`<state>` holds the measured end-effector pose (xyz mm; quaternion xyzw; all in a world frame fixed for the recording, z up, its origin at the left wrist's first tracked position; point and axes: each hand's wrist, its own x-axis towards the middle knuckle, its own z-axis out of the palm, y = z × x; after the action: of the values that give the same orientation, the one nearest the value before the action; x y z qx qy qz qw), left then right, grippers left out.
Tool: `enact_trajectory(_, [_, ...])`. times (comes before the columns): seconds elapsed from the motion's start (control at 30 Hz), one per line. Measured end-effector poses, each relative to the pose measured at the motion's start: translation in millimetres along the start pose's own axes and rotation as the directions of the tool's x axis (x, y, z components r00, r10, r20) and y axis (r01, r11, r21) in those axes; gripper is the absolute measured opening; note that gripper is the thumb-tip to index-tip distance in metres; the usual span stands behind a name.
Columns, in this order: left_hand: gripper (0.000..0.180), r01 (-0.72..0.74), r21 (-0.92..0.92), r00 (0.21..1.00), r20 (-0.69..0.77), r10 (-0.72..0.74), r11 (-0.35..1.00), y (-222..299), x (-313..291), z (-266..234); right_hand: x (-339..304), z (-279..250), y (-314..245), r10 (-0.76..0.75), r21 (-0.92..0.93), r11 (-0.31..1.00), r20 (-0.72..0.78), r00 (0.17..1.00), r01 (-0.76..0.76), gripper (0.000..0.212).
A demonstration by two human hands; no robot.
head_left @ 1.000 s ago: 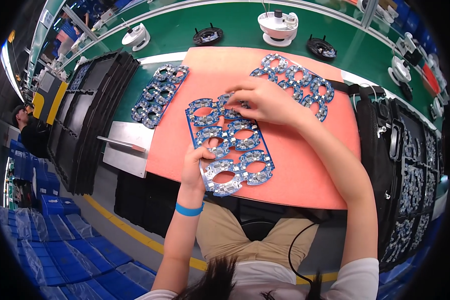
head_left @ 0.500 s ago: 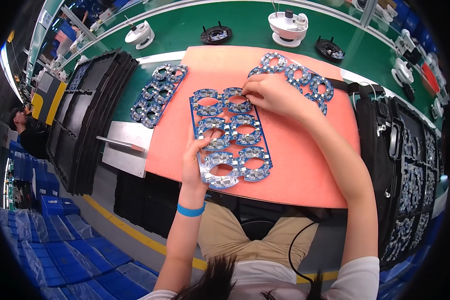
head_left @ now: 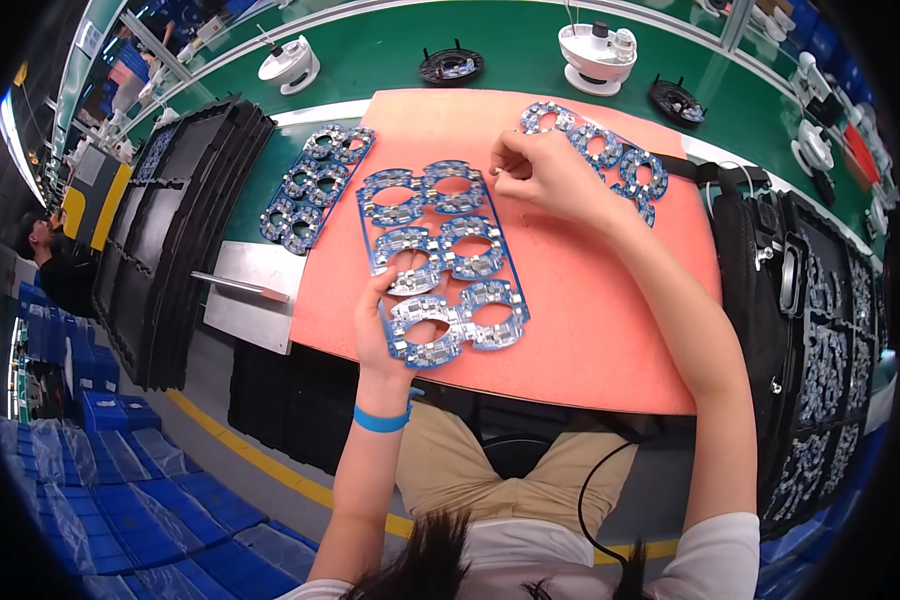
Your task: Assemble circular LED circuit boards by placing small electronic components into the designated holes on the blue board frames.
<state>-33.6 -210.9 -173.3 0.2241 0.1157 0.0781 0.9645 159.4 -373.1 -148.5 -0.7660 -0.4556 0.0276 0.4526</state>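
Board (head_left: 455, 265) with six joined rings is in our grasp, held up over the pink mat (head_left: 600, 310) and directly in front of us. Our left hand (head_left: 378, 325) clamps it at seven to eight o'clock of its outline, the thumb on the edge and the other fingers underneath, partly seen through the holes. Our right hand (head_left: 545, 182) is just beyond the corner at one o'clock, thumb and forefinger drawn near each other; a tiny pale bit shows at their tips, and we cannot tell whether they are clamped on it. Taking the held piece as the clock's centre, we see a second board (head_left: 301, 207) at ten o'clock, lying across the mat's edge, and a third board (head_left: 646, 172) at one to two o'clock, partly hidden behind our right hand. Farther off on the green bench (head_left: 370, 60) are white units (head_left: 600, 72) at eleven and one o'clock, and black discs (head_left: 452, 68) at twelve and one to two. At nine o'clock we have a metal plate (head_left: 240, 280), with black trays (head_left: 185, 220) beyond; at eight, blue bins (head_left: 150, 490). Our left wrist wears a blue band (head_left: 381, 418).
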Motion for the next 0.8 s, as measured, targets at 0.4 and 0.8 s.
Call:
enact_trajectory(0.4, [0.052,-0.041,-0.025,0.999,-0.016,0.041,0.999,2,-5,0,-6,15,-16,-0.242,-0.308,0.891,0.302,0.922,0.334,0.016])
enact_trajectory(0.8, [0.054,-0.026,0.004,0.999,-0.033,0.026,1.0,1,-2,-5,-3,10,-27,-0.058,-0.027,0.998,0.187,0.981,0.064,0.017])
